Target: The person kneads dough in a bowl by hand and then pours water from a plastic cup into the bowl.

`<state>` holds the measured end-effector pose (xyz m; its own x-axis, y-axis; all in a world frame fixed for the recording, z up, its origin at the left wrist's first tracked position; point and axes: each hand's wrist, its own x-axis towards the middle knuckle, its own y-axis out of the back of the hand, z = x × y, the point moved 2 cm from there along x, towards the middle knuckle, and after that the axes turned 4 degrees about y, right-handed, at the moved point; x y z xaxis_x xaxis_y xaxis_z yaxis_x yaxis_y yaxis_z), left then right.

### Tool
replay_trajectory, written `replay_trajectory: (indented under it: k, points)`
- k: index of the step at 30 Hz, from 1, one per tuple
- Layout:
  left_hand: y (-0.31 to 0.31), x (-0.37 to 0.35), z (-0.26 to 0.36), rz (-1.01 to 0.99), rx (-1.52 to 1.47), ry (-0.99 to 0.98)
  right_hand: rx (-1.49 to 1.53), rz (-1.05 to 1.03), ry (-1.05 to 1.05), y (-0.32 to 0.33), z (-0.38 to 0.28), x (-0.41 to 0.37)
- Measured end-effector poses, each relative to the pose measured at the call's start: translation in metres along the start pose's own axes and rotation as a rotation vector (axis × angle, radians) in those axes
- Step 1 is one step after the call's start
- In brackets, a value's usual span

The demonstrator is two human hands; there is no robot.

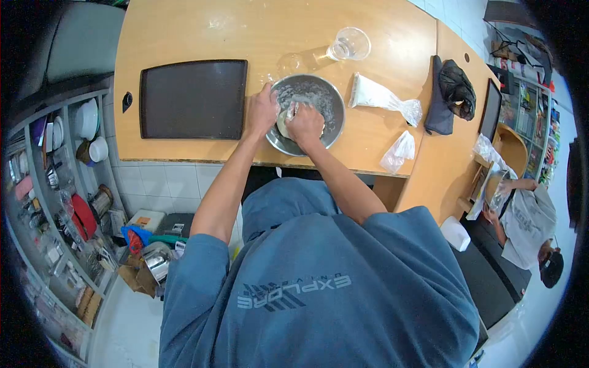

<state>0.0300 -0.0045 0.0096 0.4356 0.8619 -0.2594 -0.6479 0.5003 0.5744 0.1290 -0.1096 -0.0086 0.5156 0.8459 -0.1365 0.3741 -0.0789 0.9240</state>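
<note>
A metal bowl point(328, 104) dusted with flour stands near the front edge of the wooden table point(184, 30). My left hand point(262, 110) rests on the bowl's left rim and holds it. Inside the bowl, my right hand point(305, 124) is closed as a fist and presses into a pale lump of dough point(283, 124). Most of the dough is hidden under that hand.
A dark flat tray point(193, 98) lies left of the bowl. A clear glass jug point(346, 46) lies behind it. To the right are a plastic bag of white powder point(383, 98), a small crumpled bag point(399, 150) and dark cloths point(451, 92). Shelves point(55, 184) are at left; another person point(527, 221) works at far right.
</note>
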Motion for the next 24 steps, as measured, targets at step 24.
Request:
replay_trajectory:
  k: [24]
  points:
    - [0.003, -0.001, -0.004, -0.036, 0.067, 0.023, 0.422, -0.311, 0.076, 0.008, 0.065, 0.047]
